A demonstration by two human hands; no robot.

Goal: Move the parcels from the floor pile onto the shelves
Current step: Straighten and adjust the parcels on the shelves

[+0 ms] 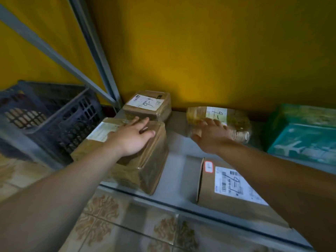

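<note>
the left hand lies flat, fingers straight, on the taped brown box at the left front of the grey shelf. the right hand touches the near edge of the clear-wrapped parcel at the shelf's back; i cannot tell whether it grips.

I'm looking at a mustard-yellow wall, lit brighter in a patch low down. A grey metal upright of the shelf rises at left, near a dark plastic crate. Patterned beige floor tiles lie below.
</note>
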